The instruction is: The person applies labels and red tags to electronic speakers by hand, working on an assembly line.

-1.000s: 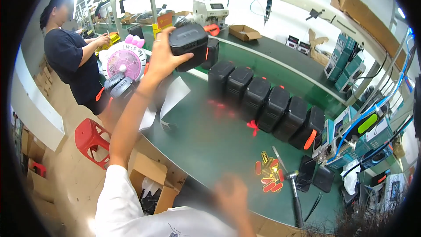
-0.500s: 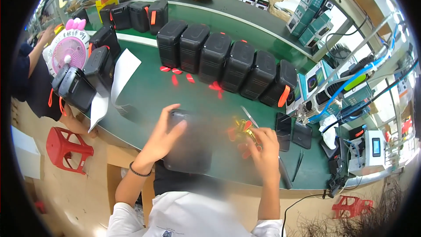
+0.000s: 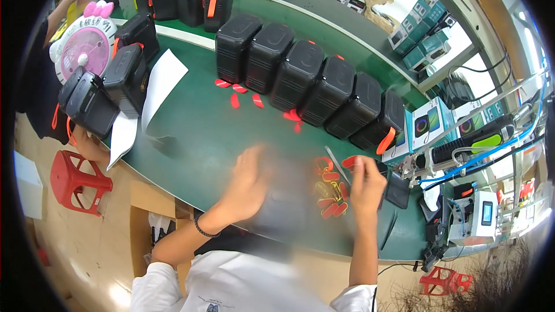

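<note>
In front of me a black hard case [image 3: 283,199] lies at the table's near edge, smeared by blur. My left hand [image 3: 243,185] rests against its left side; its fingers are too blurred to make out. To the right of the case, my right hand [image 3: 367,188] pinches a red oval piece [image 3: 349,162] between thumb and fingers. Just below that piece lies a loose group of red and gold oval pieces [image 3: 328,208], beside a thin metal blade [image 3: 335,162]. Farther off, several red slips [image 3: 257,101] lie before a row of upright black cases [image 3: 298,75].
At left stand more black cases [image 3: 127,81], a pink-and-white fan [image 3: 84,52] and a curled white sheet [image 3: 165,84]. To the right are a dark flat device [image 3: 398,190], tweezers [image 3: 390,230], a power screwdriver [image 3: 468,147] and boxes [image 3: 430,121]. A person's arm [image 3: 89,144] shows at left.
My right hand has lifted a red oval piece away from the group and moved slightly up and right. The left hand has turned from spread fingers to lying against the case. The view has shifted slightly.
</note>
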`<act>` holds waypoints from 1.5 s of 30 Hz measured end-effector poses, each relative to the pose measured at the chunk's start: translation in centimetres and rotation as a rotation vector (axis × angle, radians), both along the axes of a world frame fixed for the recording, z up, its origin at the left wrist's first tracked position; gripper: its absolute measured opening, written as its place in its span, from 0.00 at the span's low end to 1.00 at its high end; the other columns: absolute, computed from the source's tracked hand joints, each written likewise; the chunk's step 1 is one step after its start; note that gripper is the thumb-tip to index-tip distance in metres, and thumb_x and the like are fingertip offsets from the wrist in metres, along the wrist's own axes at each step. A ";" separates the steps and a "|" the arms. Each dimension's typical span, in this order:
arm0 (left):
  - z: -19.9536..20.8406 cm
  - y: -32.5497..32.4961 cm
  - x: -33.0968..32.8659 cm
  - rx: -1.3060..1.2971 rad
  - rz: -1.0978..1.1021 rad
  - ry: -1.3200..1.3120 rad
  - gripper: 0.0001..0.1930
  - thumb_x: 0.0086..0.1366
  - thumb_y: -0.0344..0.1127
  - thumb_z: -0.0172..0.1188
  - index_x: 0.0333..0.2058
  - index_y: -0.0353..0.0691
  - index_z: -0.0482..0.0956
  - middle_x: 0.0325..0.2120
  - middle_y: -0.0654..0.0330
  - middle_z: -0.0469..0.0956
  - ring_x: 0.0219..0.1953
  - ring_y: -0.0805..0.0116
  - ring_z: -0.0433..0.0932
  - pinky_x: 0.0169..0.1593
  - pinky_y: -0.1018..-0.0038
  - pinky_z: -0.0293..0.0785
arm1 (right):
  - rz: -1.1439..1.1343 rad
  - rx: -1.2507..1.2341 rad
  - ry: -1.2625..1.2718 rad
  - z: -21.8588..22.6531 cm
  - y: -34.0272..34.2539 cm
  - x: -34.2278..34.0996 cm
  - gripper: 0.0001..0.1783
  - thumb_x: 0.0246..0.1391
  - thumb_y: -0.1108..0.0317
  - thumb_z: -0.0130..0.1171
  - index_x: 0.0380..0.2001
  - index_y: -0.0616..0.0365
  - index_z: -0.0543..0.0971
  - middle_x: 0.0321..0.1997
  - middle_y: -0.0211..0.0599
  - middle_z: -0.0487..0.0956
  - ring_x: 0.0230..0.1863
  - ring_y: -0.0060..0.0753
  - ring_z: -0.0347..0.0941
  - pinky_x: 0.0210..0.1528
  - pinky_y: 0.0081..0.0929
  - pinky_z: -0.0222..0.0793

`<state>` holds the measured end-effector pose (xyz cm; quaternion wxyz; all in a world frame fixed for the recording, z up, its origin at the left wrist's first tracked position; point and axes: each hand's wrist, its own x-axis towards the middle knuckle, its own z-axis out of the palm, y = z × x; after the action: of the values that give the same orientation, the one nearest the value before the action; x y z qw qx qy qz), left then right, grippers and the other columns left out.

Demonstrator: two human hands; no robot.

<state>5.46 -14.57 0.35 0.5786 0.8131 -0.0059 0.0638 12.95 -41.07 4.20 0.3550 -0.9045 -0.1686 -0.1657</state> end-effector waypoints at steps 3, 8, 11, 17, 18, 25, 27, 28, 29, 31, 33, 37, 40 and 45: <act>3.4 0.0 1.4 0.176 0.022 -0.334 0.28 0.70 0.30 0.56 0.67 0.35 0.62 0.62 0.45 0.66 0.67 0.50 0.62 0.70 0.59 0.57 | -0.027 0.364 0.087 1.6 1.1 -0.1 0.14 0.74 0.69 0.50 0.40 0.69 0.80 0.35 0.41 0.86 0.33 0.26 0.84 0.37 0.26 0.81; 7.9 -1.5 6.1 0.235 -0.399 -0.584 0.25 0.63 0.37 0.69 0.58 0.40 0.77 0.46 0.52 0.79 0.46 0.49 0.80 0.50 0.60 0.79 | 0.169 0.700 0.367 3.2 3.9 -0.7 0.11 0.72 0.71 0.53 0.47 0.68 0.81 0.34 0.41 0.86 0.33 0.25 0.84 0.35 0.21 0.81; 7.1 -1.5 7.5 0.341 -0.521 -0.579 0.25 0.63 0.37 0.69 0.58 0.40 0.78 0.43 0.54 0.80 0.44 0.51 0.81 0.48 0.61 0.79 | 0.120 0.691 0.370 2.7 3.8 -0.8 0.14 0.71 0.71 0.55 0.54 0.68 0.79 0.38 0.41 0.86 0.34 0.26 0.84 0.36 0.22 0.83; 4.7 -1.1 7.6 0.255 -0.465 -0.665 0.17 0.60 0.33 0.72 0.48 0.39 0.85 0.40 0.58 0.82 0.38 0.60 0.84 0.43 0.67 0.82 | 0.317 0.956 0.477 0.7 3.6 -1.5 0.22 0.68 0.72 0.60 0.62 0.66 0.73 0.49 0.46 0.84 0.49 0.33 0.83 0.52 0.32 0.84; 4.2 -1.1 7.4 0.177 -0.466 -0.637 0.15 0.60 0.32 0.73 0.46 0.38 0.86 0.40 0.59 0.83 0.37 0.62 0.84 0.42 0.69 0.82 | 0.342 0.996 0.500 0.2 3.6 -1.7 0.23 0.66 0.72 0.63 0.62 0.65 0.73 0.53 0.49 0.83 0.54 0.35 0.81 0.56 0.33 0.81; 3.5 -1.1 7.1 0.123 -0.478 -0.634 0.14 0.58 0.30 0.73 0.44 0.39 0.87 0.43 0.60 0.85 0.40 0.66 0.86 0.43 0.72 0.84 | 0.252 1.039 0.481 -0.6 3.9 -2.7 0.23 0.63 0.76 0.64 0.60 0.66 0.73 0.54 0.52 0.83 0.54 0.36 0.82 0.59 0.32 0.78; 3.0 -1.1 6.9 0.089 -0.483 -0.586 0.13 0.58 0.29 0.73 0.44 0.39 0.88 0.43 0.60 0.85 0.40 0.66 0.86 0.43 0.72 0.84 | 0.238 1.033 0.473 -0.7 3.9 -2.8 0.23 0.63 0.76 0.64 0.60 0.67 0.73 0.54 0.52 0.84 0.54 0.36 0.82 0.59 0.33 0.78; 2.8 -1.0 6.8 0.062 -0.488 -0.546 0.13 0.58 0.28 0.73 0.44 0.39 0.88 0.43 0.60 0.85 0.41 0.66 0.86 0.43 0.73 0.84 | 0.231 1.030 0.458 -0.7 3.9 -2.9 0.23 0.63 0.77 0.64 0.59 0.67 0.73 0.53 0.52 0.84 0.54 0.36 0.82 0.59 0.33 0.78; 2.9 -1.0 6.8 0.059 -0.489 -0.541 0.13 0.58 0.28 0.73 0.44 0.39 0.88 0.43 0.60 0.85 0.41 0.66 0.86 0.43 0.73 0.84 | 0.228 1.029 0.462 -0.7 4.0 -3.0 0.23 0.63 0.77 0.64 0.59 0.67 0.73 0.53 0.52 0.84 0.54 0.36 0.82 0.59 0.33 0.78; 3.6 -0.8 6.7 0.116 -0.518 -0.521 0.13 0.59 0.27 0.72 0.44 0.38 0.87 0.44 0.60 0.85 0.41 0.66 0.86 0.43 0.73 0.85 | 0.213 1.055 0.456 -0.7 4.1 -3.0 0.23 0.63 0.77 0.65 0.59 0.67 0.73 0.53 0.53 0.84 0.53 0.36 0.82 0.58 0.33 0.79; 3.8 -0.7 6.7 0.145 -0.513 -0.589 0.13 0.58 0.26 0.71 0.43 0.38 0.87 0.44 0.59 0.85 0.41 0.66 0.86 0.43 0.73 0.85 | 0.222 1.054 0.443 -0.6 4.0 -3.2 0.23 0.62 0.77 0.65 0.59 0.67 0.73 0.53 0.53 0.84 0.52 0.36 0.83 0.58 0.33 0.79; 3.6 -0.8 6.8 0.154 -0.506 -0.668 0.13 0.57 0.25 0.71 0.42 0.37 0.87 0.44 0.58 0.85 0.41 0.66 0.87 0.43 0.73 0.86 | 0.234 1.074 0.420 -0.6 4.0 -3.3 0.22 0.62 0.77 0.65 0.58 0.68 0.74 0.52 0.53 0.84 0.51 0.36 0.83 0.57 0.33 0.80; 3.9 -0.8 7.0 0.210 -0.520 -0.731 0.13 0.57 0.25 0.70 0.42 0.36 0.87 0.44 0.57 0.85 0.40 0.64 0.87 0.43 0.73 0.86 | 0.216 1.060 0.432 -0.6 3.9 -3.3 0.22 0.62 0.77 0.66 0.57 0.68 0.74 0.51 0.54 0.84 0.51 0.36 0.83 0.57 0.33 0.80; 4.0 -1.0 7.0 0.248 -0.519 -0.753 0.12 0.57 0.26 0.69 0.42 0.35 0.85 0.43 0.56 0.85 0.39 0.63 0.87 0.42 0.71 0.86 | 0.217 1.054 0.431 -0.4 3.7 -3.3 0.22 0.62 0.76 0.66 0.57 0.68 0.74 0.51 0.54 0.85 0.52 0.36 0.83 0.58 0.34 0.80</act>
<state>12.42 -15.56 4.34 0.4317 0.7678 -0.4260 0.2065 9.63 -37.32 3.81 0.7987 -0.5965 -0.0788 -0.0020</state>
